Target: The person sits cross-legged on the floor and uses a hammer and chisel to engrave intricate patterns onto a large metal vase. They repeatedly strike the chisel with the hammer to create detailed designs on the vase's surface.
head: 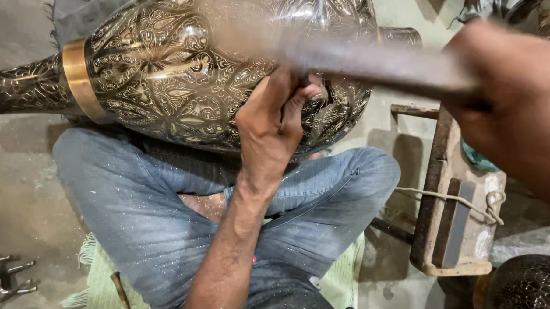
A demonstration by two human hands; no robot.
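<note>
- A large engraved metal vase (186,66) lies on its side across the person's lap, its narrow neck pointing to the left edge of the view and its wide belly toward the middle.
- The vase is dark with a fine silver-coloured leaf and flower pattern all over; a plain brass-coloured band (76,74) rings it where the neck meets the body.
- The left hand (273,127) rests against the belly of the vase, fingers bunched and closed around a small tool that it presses to the surface; the tool's tip is hidden by the fingers.
- The right hand (514,102) is close to the camera at the right, blurred, closed around the handle of a hammer-like tool (375,63) whose long shaft stretches leftward over the vase toward the left hand.
- The person sits cross-legged on the floor in blue jeans (145,217) sprinkled with tiny bright specks.
- A pale green cloth (344,279) lies under the legs.
- To the right of the knee stands a small wooden block (461,228) with a cord tied around it.
- Part of another engraved dark vessel (526,291) shows at the lower right corner.
- Small metal pieces (2,276) lie on the floor at the lower left.
</note>
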